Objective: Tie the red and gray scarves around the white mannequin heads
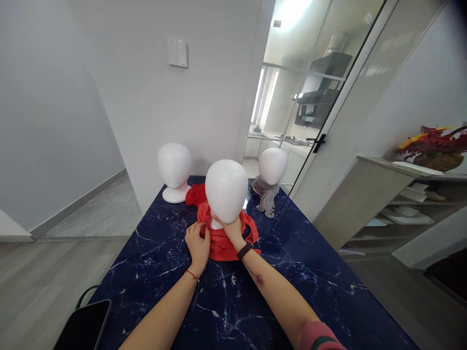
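Observation:
A smooth white mannequin head (226,187) stands upright in the middle of the table. Around its neck and base lies an orange-red scarf (222,247) in loose folds. My left hand (198,244) is at the scarf's left side, fingers curled and pinching the cloth. Under the head's chin, my right hand (232,229) reaches across the neck and grips it; its fingertips are partly hidden by the head. A dark band is on my right wrist and a thin red bracelet on my left.
On the dark blue marbled table (233,301) stand a bare white mannequin head (174,165) at back left and another head (273,166) with a grey scarf (267,199) at back right. Red cloth (196,194) lies behind. A phone (83,325) is at the front left; shelves (394,204) stand right.

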`<state>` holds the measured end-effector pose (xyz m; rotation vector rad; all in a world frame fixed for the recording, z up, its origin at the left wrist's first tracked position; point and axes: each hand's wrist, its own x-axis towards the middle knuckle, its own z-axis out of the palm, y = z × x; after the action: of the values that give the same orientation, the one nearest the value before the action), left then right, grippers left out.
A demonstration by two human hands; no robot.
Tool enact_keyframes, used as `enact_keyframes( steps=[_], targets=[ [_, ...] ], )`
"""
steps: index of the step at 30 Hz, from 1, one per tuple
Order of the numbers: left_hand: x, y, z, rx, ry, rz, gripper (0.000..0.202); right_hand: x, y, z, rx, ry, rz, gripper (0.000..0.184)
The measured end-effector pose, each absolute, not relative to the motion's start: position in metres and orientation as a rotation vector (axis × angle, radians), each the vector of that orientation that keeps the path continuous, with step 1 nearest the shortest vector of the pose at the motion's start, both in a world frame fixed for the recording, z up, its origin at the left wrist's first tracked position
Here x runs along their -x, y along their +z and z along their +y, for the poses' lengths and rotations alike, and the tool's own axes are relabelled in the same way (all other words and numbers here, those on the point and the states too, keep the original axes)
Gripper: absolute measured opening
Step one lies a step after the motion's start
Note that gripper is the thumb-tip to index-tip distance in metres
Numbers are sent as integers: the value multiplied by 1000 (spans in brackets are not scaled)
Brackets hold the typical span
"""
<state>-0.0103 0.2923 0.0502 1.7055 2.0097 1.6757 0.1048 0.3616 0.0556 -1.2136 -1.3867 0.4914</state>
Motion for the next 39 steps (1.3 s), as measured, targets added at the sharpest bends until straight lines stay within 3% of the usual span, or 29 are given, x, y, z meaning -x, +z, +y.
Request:
enact_keyframes(
  steps=[4,10,15,20,25,29,34,39],
  targets=[
    [6,55,288,-1679,1814,2030,13,-120,92,359,1106,686,-1198,89],
    [2,53,279,-1792,1820,1948,35,-162,169,344,755,952,-950,70],
    [16,50,287,-1475,1939,2040,43,-215,212,322,623,1128,-893,56],
    [32,51,295,-1462,2028,1984,39,-249,229,298,683,943,-1056,56],
    [31,53,290,-1589,1957,1942,37,-264,237,284,930,675,-1214,70],
    [23,54,284,-1854,1708,1723,39,-270,239,283,1133,357,-1133,74],
    [-3,74,268,-2149,1007,1533,53,-274,235,290,1115,270,-1105,68],
    [-47,89,233,-2443,390,1499,93,-275,233,293,1107,299,-1090,67]
  ],
)
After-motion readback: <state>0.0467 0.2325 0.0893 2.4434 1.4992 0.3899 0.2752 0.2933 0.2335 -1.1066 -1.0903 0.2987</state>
